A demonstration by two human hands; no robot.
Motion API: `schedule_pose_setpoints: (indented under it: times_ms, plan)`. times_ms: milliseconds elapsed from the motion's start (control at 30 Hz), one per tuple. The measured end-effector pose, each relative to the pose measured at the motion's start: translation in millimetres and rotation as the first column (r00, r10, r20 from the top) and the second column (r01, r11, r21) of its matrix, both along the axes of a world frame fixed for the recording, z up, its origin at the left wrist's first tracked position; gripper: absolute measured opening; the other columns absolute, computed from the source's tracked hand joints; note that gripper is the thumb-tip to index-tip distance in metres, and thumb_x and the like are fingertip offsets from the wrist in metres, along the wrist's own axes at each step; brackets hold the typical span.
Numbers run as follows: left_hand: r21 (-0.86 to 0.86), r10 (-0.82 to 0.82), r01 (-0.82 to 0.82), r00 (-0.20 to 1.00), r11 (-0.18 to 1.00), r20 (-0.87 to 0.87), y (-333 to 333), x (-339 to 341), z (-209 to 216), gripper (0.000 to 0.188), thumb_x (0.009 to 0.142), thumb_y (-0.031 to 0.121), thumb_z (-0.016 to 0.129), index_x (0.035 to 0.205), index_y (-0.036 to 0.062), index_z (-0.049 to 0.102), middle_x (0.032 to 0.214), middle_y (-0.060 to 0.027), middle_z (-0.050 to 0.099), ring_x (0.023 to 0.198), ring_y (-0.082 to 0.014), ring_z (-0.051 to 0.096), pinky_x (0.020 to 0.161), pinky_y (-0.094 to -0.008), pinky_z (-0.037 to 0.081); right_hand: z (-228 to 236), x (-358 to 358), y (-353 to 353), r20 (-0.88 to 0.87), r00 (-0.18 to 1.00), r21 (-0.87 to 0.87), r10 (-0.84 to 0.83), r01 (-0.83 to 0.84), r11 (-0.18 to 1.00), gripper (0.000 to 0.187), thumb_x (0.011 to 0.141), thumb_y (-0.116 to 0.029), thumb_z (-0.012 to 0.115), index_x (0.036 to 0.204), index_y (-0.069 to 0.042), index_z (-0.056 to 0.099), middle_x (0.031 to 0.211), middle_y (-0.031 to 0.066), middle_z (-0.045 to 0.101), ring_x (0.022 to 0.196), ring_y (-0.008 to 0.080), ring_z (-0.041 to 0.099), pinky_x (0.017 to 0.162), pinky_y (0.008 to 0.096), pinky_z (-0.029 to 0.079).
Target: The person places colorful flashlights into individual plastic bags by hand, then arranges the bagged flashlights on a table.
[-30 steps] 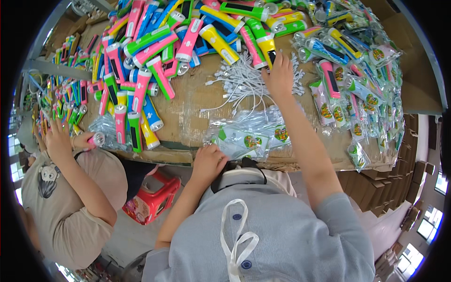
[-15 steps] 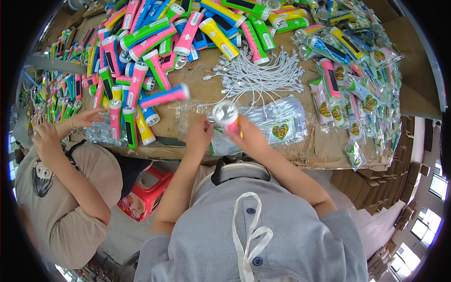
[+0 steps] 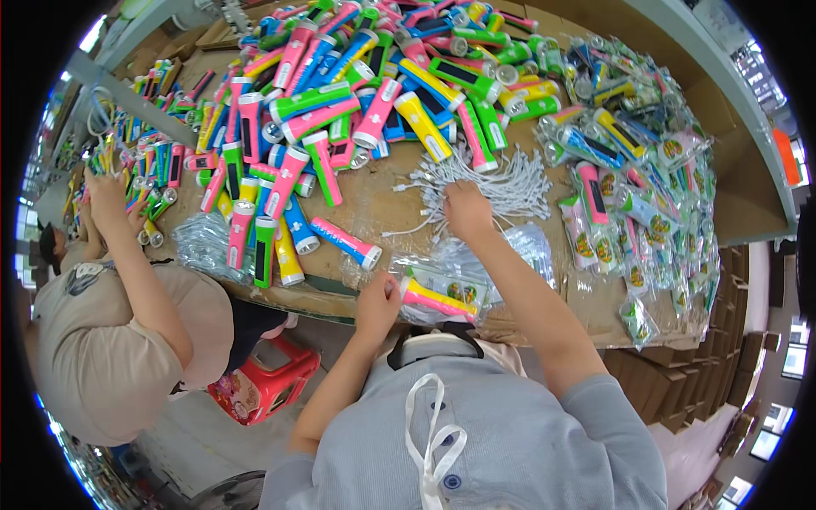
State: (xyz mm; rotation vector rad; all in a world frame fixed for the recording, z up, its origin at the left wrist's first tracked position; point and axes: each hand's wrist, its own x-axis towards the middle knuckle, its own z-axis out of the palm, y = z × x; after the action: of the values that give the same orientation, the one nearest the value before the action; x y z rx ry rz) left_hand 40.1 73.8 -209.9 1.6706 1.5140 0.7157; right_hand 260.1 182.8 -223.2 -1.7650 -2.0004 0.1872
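Note:
Near the table's front edge, my left hand (image 3: 379, 308) is closed on the edge of a clear plastic bag (image 3: 476, 289) with a green printed label. Inside the bag lies a yellow and pink flashlight (image 3: 438, 297). My right hand (image 3: 467, 210) is stretched forward onto the bundle of white cables (image 3: 514, 183), its fingers pinched together at the cables' left side. A pink and blue flashlight (image 3: 347, 242) lies alone just beyond my left hand. More flat clear bags (image 3: 531, 251) are stacked under my right forearm.
A large heap of colourful flashlights (image 3: 319, 102) covers the back of the table. Bagged flashlights (image 3: 650, 212) are piled on the right. At the left, a co-worker (image 3: 136, 314) reaches toward more flashlights, with clear bags (image 3: 208, 242) nearby. A red stool (image 3: 276, 382) stands below.
The yellow and pink flashlight has gone from my right hand into the bag. My right hand has moved forward to the cables. The blurred pink and blue flashlight now lies still, nearer my left hand.

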Motion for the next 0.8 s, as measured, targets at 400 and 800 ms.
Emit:
schedule_pose_setpoints:
  times_ms: [400,800]
  plan:
    - [-0.076,0.033,-0.024,0.992,0.997,0.119,-1.5,-8.7,-16.7,0.009,0.079,0.011,0.058,0.083,0.0041,0.055,0.054,-0.0052,0.052,0.044,-0.0118,0.05,0.042,-0.0272,0.037,115.5,-14.0,10.5,0.079,0.974,-0.189,-0.214,0.226,0.956,0.013,0.083,-0.011,0.055,0.093,-0.004,0.05,0.078,0.0085,0.057,0.067,0.0177,0.058,0.055,0.0304,0.049]
    - [-0.479,0.296,-0.043,0.833,0.877,0.467,17.7,-3.2,-32.8,0.008,0.08,0.008,0.057,0.08,0.002,0.052,0.057,-0.0048,0.053,0.041,-0.0113,0.048,0.037,-0.0243,0.037,28.5,-43.7,-146.1,-0.175,0.963,-0.34,0.205,-0.255,0.905,0.013,0.082,-0.014,0.05,0.091,-0.005,0.052,0.08,0.0159,0.06,0.077,0.0323,0.061,0.063,0.0412,0.047]
